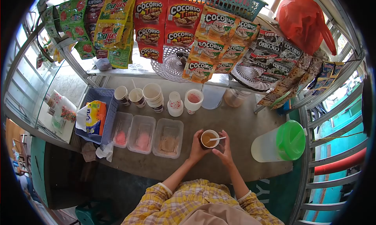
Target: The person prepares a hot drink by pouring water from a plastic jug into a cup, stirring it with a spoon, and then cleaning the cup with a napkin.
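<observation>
A paper cup (207, 143) with brown liquid stands upright in front of me. A white plastic spoon (217, 139) leans inside it, its handle pointing right. My left hand (197, 148) is closed around the cup's left side. On the cup's right, my right hand (224, 151) is curved with thumb and fingers apart, close by the cup rim and the spoon handle. Whether its thumb touches the cup is hard to tell. Left of my hands sits a clear tub of brown powder (168, 141), beside a tub of pink powder (141, 137) and another pink one (120, 135).
Stacked paper cups (152, 94) and smaller cups (175, 103) line the back. A blue basket (102, 98) holds a tissue pack (96, 117). A green-lidded jug (266, 144) stands right. Drink sachets (213, 41) hang overhead beside a red plastic bag (301, 23).
</observation>
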### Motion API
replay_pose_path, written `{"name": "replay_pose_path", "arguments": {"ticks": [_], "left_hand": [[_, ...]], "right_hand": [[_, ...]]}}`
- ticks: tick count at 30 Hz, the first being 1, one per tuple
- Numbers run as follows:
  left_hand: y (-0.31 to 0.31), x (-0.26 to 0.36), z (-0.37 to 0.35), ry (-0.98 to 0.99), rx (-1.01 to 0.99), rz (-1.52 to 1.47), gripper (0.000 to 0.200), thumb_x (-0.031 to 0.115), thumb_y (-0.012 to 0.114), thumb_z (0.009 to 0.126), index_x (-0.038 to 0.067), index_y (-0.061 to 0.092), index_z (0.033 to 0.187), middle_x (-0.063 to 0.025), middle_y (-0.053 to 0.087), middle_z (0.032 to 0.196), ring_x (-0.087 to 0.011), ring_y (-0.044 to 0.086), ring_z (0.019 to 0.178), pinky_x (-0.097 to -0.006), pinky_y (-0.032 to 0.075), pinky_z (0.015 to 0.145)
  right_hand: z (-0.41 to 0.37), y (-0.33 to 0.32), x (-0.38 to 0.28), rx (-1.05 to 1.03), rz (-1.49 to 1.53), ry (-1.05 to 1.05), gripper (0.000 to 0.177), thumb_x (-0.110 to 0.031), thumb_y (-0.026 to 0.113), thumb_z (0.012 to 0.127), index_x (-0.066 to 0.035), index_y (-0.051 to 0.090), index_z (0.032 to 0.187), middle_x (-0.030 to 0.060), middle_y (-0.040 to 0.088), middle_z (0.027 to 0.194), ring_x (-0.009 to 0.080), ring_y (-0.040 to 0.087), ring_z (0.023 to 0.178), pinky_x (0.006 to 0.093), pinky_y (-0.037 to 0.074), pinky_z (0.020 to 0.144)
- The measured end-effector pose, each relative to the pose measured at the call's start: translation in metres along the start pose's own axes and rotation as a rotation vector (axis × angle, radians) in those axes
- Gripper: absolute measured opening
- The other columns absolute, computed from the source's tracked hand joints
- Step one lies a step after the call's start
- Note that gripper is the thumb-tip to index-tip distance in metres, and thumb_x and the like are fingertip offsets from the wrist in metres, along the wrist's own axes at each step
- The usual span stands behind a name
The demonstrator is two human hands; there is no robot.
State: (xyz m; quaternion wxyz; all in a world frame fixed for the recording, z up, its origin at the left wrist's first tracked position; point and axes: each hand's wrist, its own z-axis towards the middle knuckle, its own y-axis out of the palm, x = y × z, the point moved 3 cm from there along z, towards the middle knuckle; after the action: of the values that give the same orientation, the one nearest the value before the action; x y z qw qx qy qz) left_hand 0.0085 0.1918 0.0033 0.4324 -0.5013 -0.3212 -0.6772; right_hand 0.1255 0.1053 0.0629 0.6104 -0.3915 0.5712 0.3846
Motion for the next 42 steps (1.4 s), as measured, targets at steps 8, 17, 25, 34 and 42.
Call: {"name": "replay_pose_path", "arguments": {"ticks": [8, 17, 25, 34, 42], "left_hand": [[-0.052, 0.062, -0.043, -0.044, -0.078, 0.283, 0.083, 0.027, 0.086, 0.064, 0.005, 0.038, 0.128, -0.0164, 0.041, 0.128, -0.0304, 0.044, 0.12, -0.0382, 0.038, 0.101], [-0.074, 0.101, -0.038, 0.193, -0.051, 0.43, 0.067, 0.027, 0.085, 0.065, 0.007, 0.047, 0.117, -0.0166, 0.046, 0.123, -0.0337, 0.046, 0.118, -0.0428, 0.041, 0.096], [-0.075, 0.096, 0.024, 0.169, 0.034, 0.559, 0.057, 0.02, 0.081, 0.068, 0.007, 0.05, 0.115, -0.0158, 0.044, 0.123, -0.0355, 0.044, 0.12, -0.0456, 0.037, 0.099], [-0.079, 0.077, 0.057, -0.055, 0.082, 0.898, 0.074, 0.046, 0.077, 0.069, 0.01, 0.046, 0.125, -0.0138, 0.039, 0.13, -0.0354, 0.028, 0.132, -0.0568, 0.02, 0.105], [-0.078, 0.065, 0.064, -0.117, 0.077, 0.92, 0.087, 0.056, 0.074, 0.065, 0.011, 0.042, 0.133, -0.0142, 0.036, 0.133, -0.0343, 0.025, 0.134, -0.0634, 0.02, 0.101]], "right_hand": [[0.011, 0.027, 0.02, -0.015, 0.227, 0.036, 0.098, -0.005, 0.081, 0.064, -0.007, 0.022, 0.142, 0.0106, 0.04, 0.133, 0.0216, 0.043, 0.124, 0.0336, 0.038, 0.101], [0.03, 0.05, 0.028, 0.244, -0.051, -0.084, 0.078, -0.005, 0.085, 0.059, -0.006, 0.04, 0.122, 0.0057, 0.052, 0.111, 0.0165, 0.052, 0.105, 0.03, 0.043, 0.092], [0.068, 0.079, 0.033, 0.191, 0.032, -0.151, 0.075, -0.007, 0.085, 0.06, -0.003, 0.042, 0.121, 0.006, 0.057, 0.108, 0.0161, 0.056, 0.101, 0.0299, 0.045, 0.09], [0.099, 0.108, 0.052, 0.18, 0.086, -0.234, 0.07, -0.011, 0.082, 0.061, -0.002, 0.044, 0.12, 0.0081, 0.054, 0.11, 0.018, 0.055, 0.102, 0.0308, 0.044, 0.089], [0.102, 0.108, 0.049, 0.208, 0.095, -0.182, 0.069, -0.012, 0.08, 0.064, -0.003, 0.043, 0.121, 0.0085, 0.055, 0.11, 0.0188, 0.055, 0.102, 0.031, 0.044, 0.088]]}}
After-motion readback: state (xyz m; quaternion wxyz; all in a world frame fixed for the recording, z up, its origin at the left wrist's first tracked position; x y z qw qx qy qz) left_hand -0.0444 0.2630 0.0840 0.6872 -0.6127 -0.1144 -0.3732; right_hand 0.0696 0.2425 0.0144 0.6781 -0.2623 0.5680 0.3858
